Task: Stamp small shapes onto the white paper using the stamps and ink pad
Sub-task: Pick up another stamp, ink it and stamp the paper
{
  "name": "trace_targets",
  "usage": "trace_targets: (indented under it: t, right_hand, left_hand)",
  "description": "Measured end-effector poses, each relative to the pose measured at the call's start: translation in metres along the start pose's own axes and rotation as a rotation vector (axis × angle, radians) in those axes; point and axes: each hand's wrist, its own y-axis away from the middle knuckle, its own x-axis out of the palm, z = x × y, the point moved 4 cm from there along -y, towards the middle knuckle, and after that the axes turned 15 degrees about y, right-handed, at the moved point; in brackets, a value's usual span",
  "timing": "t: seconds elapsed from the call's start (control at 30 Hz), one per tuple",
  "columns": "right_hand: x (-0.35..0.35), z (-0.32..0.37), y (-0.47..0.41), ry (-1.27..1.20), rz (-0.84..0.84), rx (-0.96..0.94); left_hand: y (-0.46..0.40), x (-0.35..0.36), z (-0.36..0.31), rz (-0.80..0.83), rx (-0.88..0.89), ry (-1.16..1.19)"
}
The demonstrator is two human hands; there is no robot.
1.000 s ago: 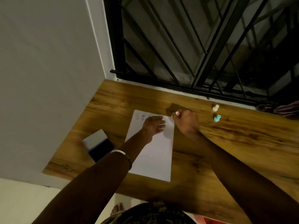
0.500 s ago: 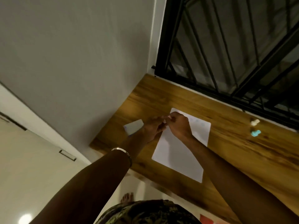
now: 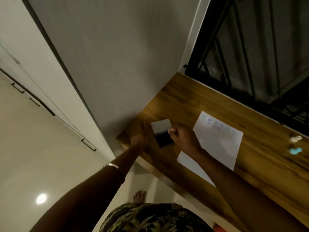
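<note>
The white paper (image 3: pixel 217 141) lies on the wooden table (image 3: pixel 192 101), with several faint blue stamped shapes along its far edge. An open ink pad (image 3: pixel 164 139), dark with a white lid standing behind it, sits near the table's left corner. My right hand (image 3: pixel 183 136) holds a small pale pink stamp (image 3: pixel 171 130) at the pad's right edge. My left hand (image 3: pixel 142 136) rests flat against the pad's left side, fingers together. A white stamp (image 3: pixel 296 138) and a turquoise stamp (image 3: pixel 295 150) lie on the table to the right of the paper.
A grey wall (image 3: pixel 117 64) meets the table's left side. A window with black bars (image 3: pixel 250 56) runs along the far edge. White cupboards (image 3: pixel 25 114) stand at the left. My bare foot (image 3: pixel 139 197) shows on the floor below the table's near edge.
Both hands moved left off the paper to the ink pad. The right hand carried the pink stamp there, and the left hand now steadies the pad. The view swung left.
</note>
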Motion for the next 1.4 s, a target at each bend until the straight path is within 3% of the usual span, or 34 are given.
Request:
trace_targets:
  t: [0.17, 0.47, 0.67, 0.8, 0.97, 1.13, 1.23, 1.4]
  right_hand:
    - [0.005, 0.014, -0.001, 0.155, -0.138, -0.074]
    - [0.036, 0.009, 0.0, 0.316, -0.059, -0.02]
    - [0.036, -0.006, 0.006, 0.061, -0.002, 0.061]
    - [0.016, -0.034, 0.015, -0.102, -0.114, 0.147]
    - [-0.006, -0.1, 0.035, 0.021, -0.18, 0.323]
    - [-0.019, -0.166, 0.047, 0.115, -0.189, 0.482]
    - [-0.026, -0.193, 0.044, 0.139, -0.199, 0.515]
    - [-0.034, -0.214, 0.033, 0.19, -0.251, 0.517]
  left_hand:
    - [0.004, -0.006, 0.007, -0.024, 0.023, -0.003]
    - [0.006, 0.001, 0.008, 0.092, 0.076, -0.137]
    - [0.006, 0.018, 0.003, 0.147, -0.118, -0.125]
    - [0.007, 0.038, -0.01, 0.207, -0.223, -0.062]
    - [0.014, 0.081, -0.036, 0.373, -0.003, -0.146]
    - [0.035, 0.162, -0.045, 0.747, 0.096, -0.368]
    - [0.052, 0.199, -0.05, 0.925, 0.283, -0.523]
    - [0.075, 0.236, -0.052, 0.987, 0.521, -0.883]
